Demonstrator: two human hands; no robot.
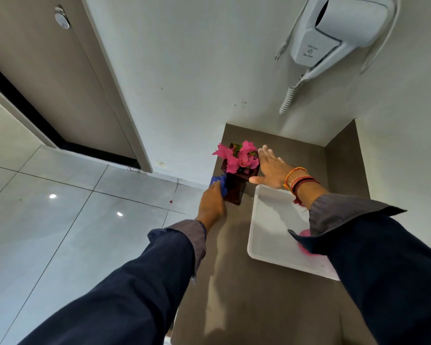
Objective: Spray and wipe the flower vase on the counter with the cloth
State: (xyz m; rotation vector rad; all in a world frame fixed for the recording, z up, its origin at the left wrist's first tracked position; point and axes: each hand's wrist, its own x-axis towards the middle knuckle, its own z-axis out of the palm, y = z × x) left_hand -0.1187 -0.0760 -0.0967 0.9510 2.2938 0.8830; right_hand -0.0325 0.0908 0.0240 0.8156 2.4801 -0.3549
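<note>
A dark red square vase [236,186] with pink flowers [239,155] stands at the left edge of the brown counter [249,295]. My left hand [210,204] presses a blue cloth [220,183] against the vase's left side. My right hand [271,170] lies flat with fingers stretched out against the vase's right upper rim, steadying it. No spray bottle is in view.
A white rectangular tray [266,235] lies on the counter right of the vase, with something pink [306,242] partly hidden under my right sleeve. A wall-mounted hair dryer [334,33] hangs above. Glossy floor tiles [60,220] and a door [60,83] are to the left.
</note>
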